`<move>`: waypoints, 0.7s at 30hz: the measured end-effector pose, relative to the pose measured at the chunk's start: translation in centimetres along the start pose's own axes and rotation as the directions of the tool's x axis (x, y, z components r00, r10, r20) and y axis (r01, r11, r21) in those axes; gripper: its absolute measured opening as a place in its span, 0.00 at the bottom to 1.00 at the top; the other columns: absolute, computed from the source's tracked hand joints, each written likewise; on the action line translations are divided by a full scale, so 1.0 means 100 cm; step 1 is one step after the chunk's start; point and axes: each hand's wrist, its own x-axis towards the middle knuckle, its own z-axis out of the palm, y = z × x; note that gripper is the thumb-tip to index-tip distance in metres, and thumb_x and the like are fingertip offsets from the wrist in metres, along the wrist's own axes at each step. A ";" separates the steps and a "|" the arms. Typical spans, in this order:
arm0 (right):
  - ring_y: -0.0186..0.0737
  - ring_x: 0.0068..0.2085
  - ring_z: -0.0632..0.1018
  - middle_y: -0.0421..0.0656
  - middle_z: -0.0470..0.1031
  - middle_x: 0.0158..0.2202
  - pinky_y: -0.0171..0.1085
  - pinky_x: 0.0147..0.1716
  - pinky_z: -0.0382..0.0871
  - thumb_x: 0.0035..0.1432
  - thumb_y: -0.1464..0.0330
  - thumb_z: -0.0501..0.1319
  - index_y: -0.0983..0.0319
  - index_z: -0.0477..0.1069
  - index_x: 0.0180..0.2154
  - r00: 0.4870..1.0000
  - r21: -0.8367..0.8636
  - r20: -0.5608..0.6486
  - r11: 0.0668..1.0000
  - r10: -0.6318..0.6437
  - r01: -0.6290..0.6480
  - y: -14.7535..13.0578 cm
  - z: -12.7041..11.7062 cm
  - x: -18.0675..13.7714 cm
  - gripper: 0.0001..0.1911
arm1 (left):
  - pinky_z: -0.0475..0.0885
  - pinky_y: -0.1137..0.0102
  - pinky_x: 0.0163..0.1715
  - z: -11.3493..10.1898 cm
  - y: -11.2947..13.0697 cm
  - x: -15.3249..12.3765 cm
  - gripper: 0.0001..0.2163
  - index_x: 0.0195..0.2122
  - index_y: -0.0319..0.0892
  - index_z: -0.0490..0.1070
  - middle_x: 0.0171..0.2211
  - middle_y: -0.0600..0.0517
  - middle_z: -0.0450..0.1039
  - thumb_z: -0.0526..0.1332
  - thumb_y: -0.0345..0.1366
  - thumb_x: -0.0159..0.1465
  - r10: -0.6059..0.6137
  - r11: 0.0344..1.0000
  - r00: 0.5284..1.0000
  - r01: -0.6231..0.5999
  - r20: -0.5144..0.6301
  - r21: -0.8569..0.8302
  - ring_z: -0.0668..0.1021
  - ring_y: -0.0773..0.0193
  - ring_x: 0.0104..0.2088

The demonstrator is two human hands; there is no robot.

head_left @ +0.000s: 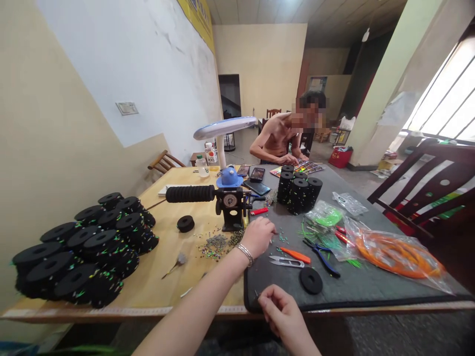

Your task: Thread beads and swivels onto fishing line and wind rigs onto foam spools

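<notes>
My left hand (pixel 259 236), with bracelets at the wrist, reaches over the mat's left edge, fingers curled down beside small green beads (pixel 282 235). Whatever its fingertips hold is hidden. Closer to me, my right hand (pixel 281 312) pinches a tiny thin thing at the table's front edge; its kind is too small to make out. Beyond my left hand stands a black winding device (pixel 232 210) carrying a row of black foam rings (pixel 190 194). A red lighter (pixel 259 211) lies beside it. Loose beads (pixel 215 245) are scattered on the wood left of my left hand.
Stacked black foam spools (pixel 89 242) crowd the left; more spools (pixel 300 189) stand on the grey mat (pixel 267 277). Thread snips (pixel 285 262), pliers (pixel 322 257), a foam disc (pixel 310 281) and bagged orange tubing (pixel 401 254) lie right. A lamp (pixel 224 128) and a person (pixel 284 133) are opposite.
</notes>
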 end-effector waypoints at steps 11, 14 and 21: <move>0.22 0.14 0.54 0.30 0.62 0.15 0.25 0.12 0.44 0.49 0.50 0.65 0.61 0.63 0.28 0.996 0.207 -0.091 0.978 0.007 0.012 -0.009 0.003 -0.009 0.22 | 0.69 0.74 0.23 -0.035 0.018 -0.097 0.06 0.31 0.41 0.64 0.25 0.52 0.74 0.58 0.37 0.60 -0.366 0.684 0.928 0.318 0.069 -0.657 0.75 0.67 0.24; 0.22 0.13 0.54 0.31 0.62 0.14 0.26 0.12 0.43 0.47 0.48 0.65 0.62 0.64 0.28 0.998 0.147 -0.059 0.989 0.035 -0.026 -0.013 0.013 -0.014 0.24 | 0.66 0.76 0.20 -0.022 0.026 -0.149 0.11 0.29 0.40 0.64 0.24 0.53 0.74 0.64 0.40 0.55 -0.528 0.265 0.804 0.462 0.273 -0.847 0.73 0.70 0.22; 0.26 0.16 0.59 0.33 0.64 0.15 0.27 0.15 0.50 0.47 0.49 0.65 0.63 0.68 0.26 1.000 -0.006 0.002 1.000 0.002 -0.002 -0.008 0.040 -0.019 0.23 | 0.67 0.76 0.21 0.011 0.035 -0.211 0.13 0.31 0.37 0.70 0.28 0.50 0.75 0.68 0.40 0.52 -0.650 -0.057 0.679 0.404 0.341 -0.913 0.74 0.67 0.27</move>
